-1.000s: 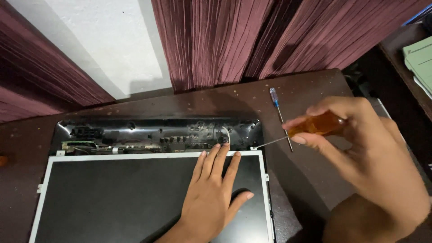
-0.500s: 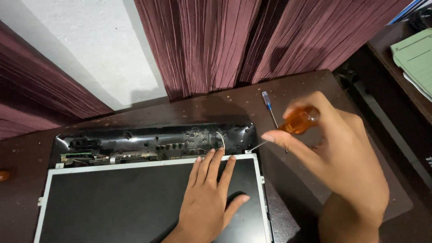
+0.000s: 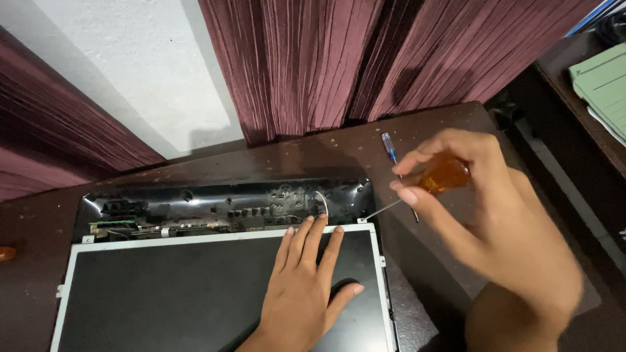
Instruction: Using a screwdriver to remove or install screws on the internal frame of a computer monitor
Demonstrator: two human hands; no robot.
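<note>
dark brown table (image 3: 424, 140), maroon curtains (image 3: 313, 58), white wall (image 3: 130, 72).

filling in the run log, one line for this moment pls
left hand flat on dark screen panel | right hand holds orange-handled screwdriver, tip at panel's top right corner | blue screwdriver lies on table

Both hands (image 3: 297, 303) (image 3: 495, 221) are bare; no sleeves, rings or watch; fingers (image 3: 313, 238) have short nails.
</note>
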